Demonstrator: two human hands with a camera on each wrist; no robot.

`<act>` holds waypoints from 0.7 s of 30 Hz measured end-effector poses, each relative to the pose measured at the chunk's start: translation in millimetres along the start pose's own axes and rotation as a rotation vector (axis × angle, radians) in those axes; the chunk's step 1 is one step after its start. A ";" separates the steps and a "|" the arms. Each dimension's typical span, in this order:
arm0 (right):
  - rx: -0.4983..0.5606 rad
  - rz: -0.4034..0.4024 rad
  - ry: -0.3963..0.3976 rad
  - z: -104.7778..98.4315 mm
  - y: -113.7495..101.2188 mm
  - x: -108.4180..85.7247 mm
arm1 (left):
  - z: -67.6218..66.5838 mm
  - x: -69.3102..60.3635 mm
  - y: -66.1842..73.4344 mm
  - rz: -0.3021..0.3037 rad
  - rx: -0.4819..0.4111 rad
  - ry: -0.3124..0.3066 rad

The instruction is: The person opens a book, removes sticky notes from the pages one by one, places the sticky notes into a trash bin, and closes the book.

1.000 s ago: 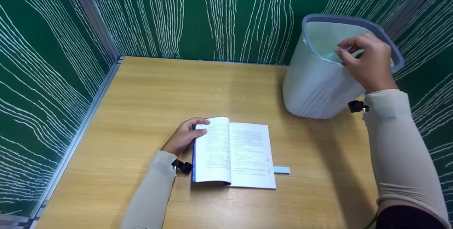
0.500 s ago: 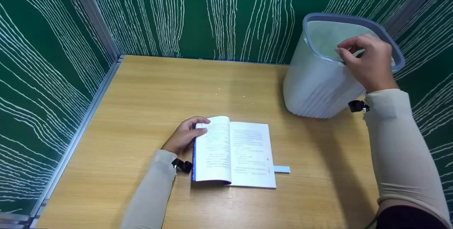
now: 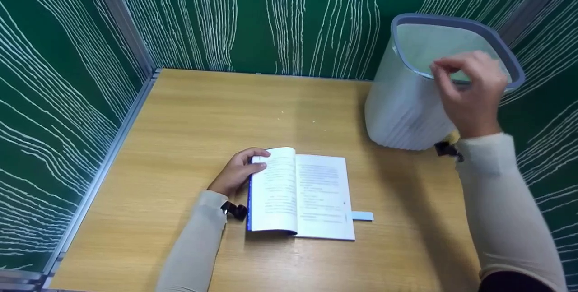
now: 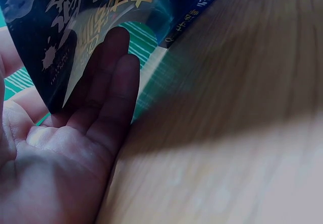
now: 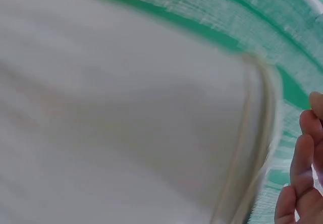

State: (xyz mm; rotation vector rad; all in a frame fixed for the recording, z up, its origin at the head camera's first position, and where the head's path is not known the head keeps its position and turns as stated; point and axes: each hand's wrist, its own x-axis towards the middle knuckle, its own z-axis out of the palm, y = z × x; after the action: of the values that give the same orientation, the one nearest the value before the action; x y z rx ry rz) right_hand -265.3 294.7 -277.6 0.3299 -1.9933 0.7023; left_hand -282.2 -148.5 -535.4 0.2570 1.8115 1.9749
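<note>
An open book [image 3: 323,197] lies on the table, its left pages raised in a curve. My left hand [image 3: 237,171] grips the book's upper left edge, thumb over the page and fingers behind the cover. In the left wrist view the dark book cover [image 4: 70,12] with gold and white lettering rests against the fingers of that hand. A light-blue paper tab [image 3: 362,215] sticks out past the right page. My right hand [image 3: 474,89] is over the near rim of a white trash bin [image 3: 406,107], thumb and forefinger tips together, with nothing visible between them.
Green panels [image 3: 253,21] with white wavy lines enclose the table [image 3: 203,116] on the left, back and right. Several tiny white specks lie behind the book. The bin has a grey-blue rim [image 3: 451,20] and stands at the back right.
A teal bit seen in the bin by my right fingertips a second ago is out of sight. The right hand has shifted slightly toward me and blurs. My left hand keeps its grip.
</note>
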 end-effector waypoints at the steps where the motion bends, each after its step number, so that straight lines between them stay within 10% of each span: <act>1: 0.028 -0.019 0.011 1.6 -4.7 -5.8 | 0.3 0.1 -0.3 0.003 0.000 -0.002; 21: 0.195 -0.209 -0.394 26.6 -14.3 -132.3 | -0.3 0.4 -1.1 0.028 0.020 -0.003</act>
State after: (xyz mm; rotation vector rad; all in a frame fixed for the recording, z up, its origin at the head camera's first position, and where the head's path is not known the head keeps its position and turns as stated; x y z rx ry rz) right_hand -210.7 259.9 -396.9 0.8350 -2.2174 0.7401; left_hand -282.4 -148.5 -536.5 0.2929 1.8355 1.9751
